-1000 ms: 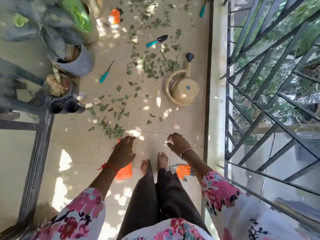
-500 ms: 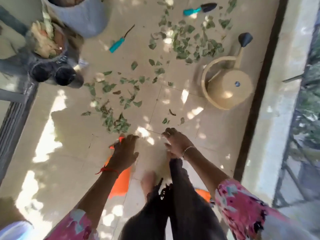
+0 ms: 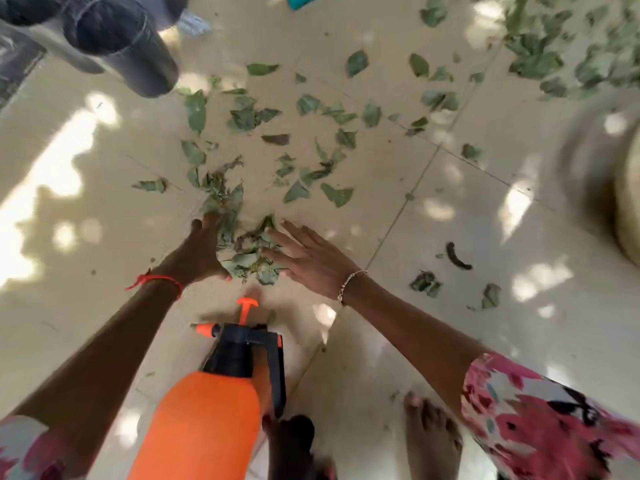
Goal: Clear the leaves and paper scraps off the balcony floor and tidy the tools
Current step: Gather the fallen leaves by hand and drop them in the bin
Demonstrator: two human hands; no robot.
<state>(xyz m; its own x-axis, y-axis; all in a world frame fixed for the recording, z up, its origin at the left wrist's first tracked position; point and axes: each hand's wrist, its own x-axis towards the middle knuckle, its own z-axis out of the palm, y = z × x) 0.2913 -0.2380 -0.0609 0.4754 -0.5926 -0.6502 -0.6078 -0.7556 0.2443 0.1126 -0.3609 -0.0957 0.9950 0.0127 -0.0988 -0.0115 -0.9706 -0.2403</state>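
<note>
Compared with half a second ago the view has dropped much closer to the floor, and both hands, which then hovered over bare tile, now flank a small heap of leaves (image 3: pixel 251 252).

Nearest the camera, an orange spray bottle (image 3: pixel 204 424) stands between the forearms, its black pump head and orange nozzle pointing left; bare feet show just right of it. Beyond it the left hand (image 3: pixel 199 252) lies with fingers stretched out, flat against the left edge of the heap, and the right hand (image 3: pixel 308 259) — fingers spread, palm down — presses the heap's right edge. Neither hand is closed on anything.

The heap sits on the cream tiled floor (image 3: pixel 104 209), between the two hands. Its long axis runs away from the person, trailing into loose scattered leaves (image 3: pixel 311 133) further out. Bare tile lies open to the left of the left hand and to the right past a grout line.

Farther off, dark cylindrical pots (image 3: pixel 121 43) stand at the upper left, and a blurred beige rounded object (image 3: pixel 628 202) crowds the right edge.
</note>
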